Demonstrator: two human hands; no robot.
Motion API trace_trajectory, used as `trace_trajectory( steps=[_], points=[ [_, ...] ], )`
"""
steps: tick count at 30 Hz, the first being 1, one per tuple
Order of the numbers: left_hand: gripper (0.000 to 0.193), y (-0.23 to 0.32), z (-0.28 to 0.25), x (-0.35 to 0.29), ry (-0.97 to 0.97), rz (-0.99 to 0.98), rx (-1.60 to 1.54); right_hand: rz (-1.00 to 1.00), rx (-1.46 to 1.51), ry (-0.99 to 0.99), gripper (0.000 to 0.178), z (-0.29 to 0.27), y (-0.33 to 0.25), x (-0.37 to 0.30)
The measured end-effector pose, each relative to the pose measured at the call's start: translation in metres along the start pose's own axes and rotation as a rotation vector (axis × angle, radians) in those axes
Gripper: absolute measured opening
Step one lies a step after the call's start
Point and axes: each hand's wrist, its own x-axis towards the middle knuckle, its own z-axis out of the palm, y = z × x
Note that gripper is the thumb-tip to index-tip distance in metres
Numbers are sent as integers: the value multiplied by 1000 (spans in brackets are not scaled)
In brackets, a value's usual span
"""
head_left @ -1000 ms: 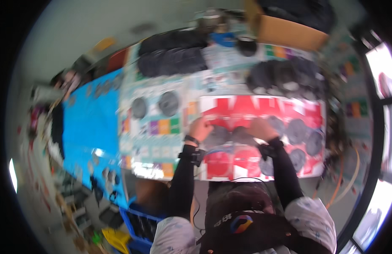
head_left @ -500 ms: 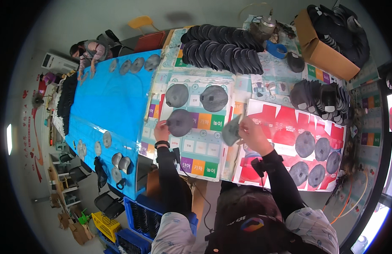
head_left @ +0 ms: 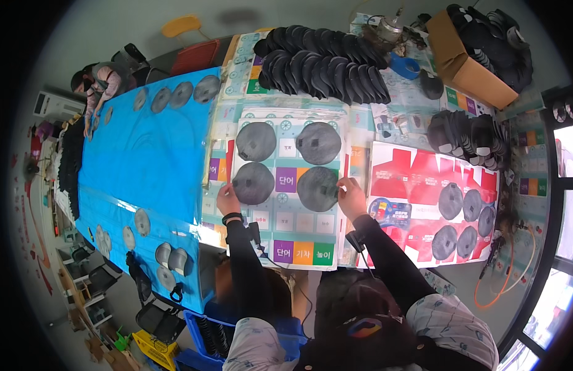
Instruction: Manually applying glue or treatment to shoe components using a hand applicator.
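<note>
Two rows of thin round dark-grey pieces lie flat on the patterned sheet in front of me. My left hand is at the left edge of the near left piece, its fingers pinched together there. My right hand pinches the right edge of the near right piece, which rests on the sheet. Beyond them lie the far left piece and the far right piece, with no hand on them. Each piece has a small dark mark near its edge.
Black curved pieces stand in rows at the back. Several round pieces lie on the red-and-white sheet at right. A cardboard box of dark pieces stands back right. A person leans over the blue table at far left.
My right hand has brought its tilted round piece left and down flat onto the patterned sheet, beside the near left piece. My left hand has shifted slightly left, staying by its piece's edge.
</note>
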Motion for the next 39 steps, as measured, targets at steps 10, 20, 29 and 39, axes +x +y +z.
trace_trajectory(
  steps=[10, 20, 29, 39],
  points=[
    [32, 21, 35, -29, -26, -51, 2, -145, -252, 58, 23, -27, 12, -16],
    [47, 35, 27, -120, -117, 196, 120, -101, -74, -46, 25, -185, 31, -77],
    [44, 357, 149, -437, -625, 745, -28, 289, -158, -191, 21, -472, 224, -269],
    [58, 443, 224, -617, -687, 689, 522, 424, -329, 288, 11, -567, 360, -332]
  ],
)
